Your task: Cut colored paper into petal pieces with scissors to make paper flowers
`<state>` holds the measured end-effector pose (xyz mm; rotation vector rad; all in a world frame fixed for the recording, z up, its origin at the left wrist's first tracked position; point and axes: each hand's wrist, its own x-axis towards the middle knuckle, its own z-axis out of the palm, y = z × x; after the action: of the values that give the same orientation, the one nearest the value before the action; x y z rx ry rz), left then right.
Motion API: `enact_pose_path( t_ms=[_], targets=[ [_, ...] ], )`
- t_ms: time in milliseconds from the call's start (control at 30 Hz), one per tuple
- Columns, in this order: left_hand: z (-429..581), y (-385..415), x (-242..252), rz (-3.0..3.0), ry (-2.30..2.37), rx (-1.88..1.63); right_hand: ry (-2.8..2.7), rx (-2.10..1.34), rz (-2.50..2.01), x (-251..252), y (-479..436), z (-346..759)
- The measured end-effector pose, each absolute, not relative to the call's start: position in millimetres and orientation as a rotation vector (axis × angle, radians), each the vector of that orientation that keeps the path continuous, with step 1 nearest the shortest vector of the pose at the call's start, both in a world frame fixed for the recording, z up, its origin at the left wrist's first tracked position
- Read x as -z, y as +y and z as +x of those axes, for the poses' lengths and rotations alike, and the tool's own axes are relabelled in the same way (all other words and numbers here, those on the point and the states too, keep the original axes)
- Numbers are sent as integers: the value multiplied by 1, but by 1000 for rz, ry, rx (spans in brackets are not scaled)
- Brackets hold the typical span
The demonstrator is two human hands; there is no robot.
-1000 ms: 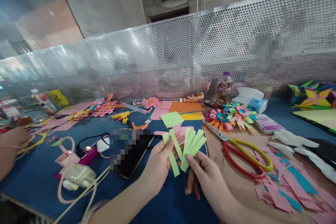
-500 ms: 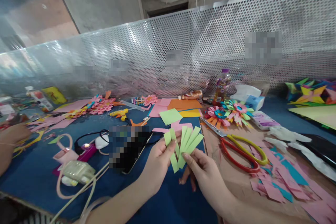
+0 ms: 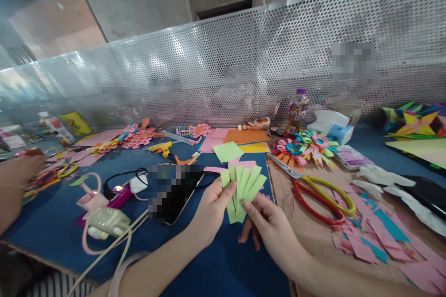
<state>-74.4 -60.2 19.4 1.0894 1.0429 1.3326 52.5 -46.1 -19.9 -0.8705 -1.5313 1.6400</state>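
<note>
Several light green paper strips (image 3: 246, 185) are fanned out between my two hands, above the blue tabletop. My left hand (image 3: 216, 202) pinches the strips on the left side between thumb and fingers. My right hand (image 3: 264, 217) grips the lower right part of the fan, its thumb lying on top and some fingers curled below. Just beyond the hands lie a light green paper square (image 3: 228, 152) and pink paper. To the right rest scissors (image 3: 313, 192) with one red and one yellow handle loop, blades pointing away to the left.
A phone (image 3: 179, 195), cables and a purple power strip (image 3: 120, 196) lie on the left. Paper flowers (image 3: 315, 145), a bottle (image 3: 297, 112) and pink and blue scraps (image 3: 376, 227) are on the right. Another person's hand (image 3: 26, 171) is at far left. A perforated metal screen (image 3: 195, 79) stands behind.
The green strips on the left have come closer to the others, so the gap in the fan has narrowed. At far left, the other person's hand has shifted and scissors show beside it.
</note>
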Motion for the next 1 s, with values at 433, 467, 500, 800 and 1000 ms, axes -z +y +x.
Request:
enact_pose_path(
  t_ms=[433,467,500,800,1000],
  targets=[
    [-74,-84,-17,1771,1087,-1299,-2056,-966,-770,25,-53,51],
    [-73,-86,-15,1778,1060,-1342,-2086,-895,-767,25,-54,52],
    [-71,-88,-12,1773,1036,-1384,-2131,-847,-753,26,-55,52],
    [-61,-105,-1,1488,1293,-1360,-2409,-883,-678,27,-56,52],
    [-60,-111,-5,1550,1289,-1381,-2409,-910,-699,27,-65,52]
  ],
)
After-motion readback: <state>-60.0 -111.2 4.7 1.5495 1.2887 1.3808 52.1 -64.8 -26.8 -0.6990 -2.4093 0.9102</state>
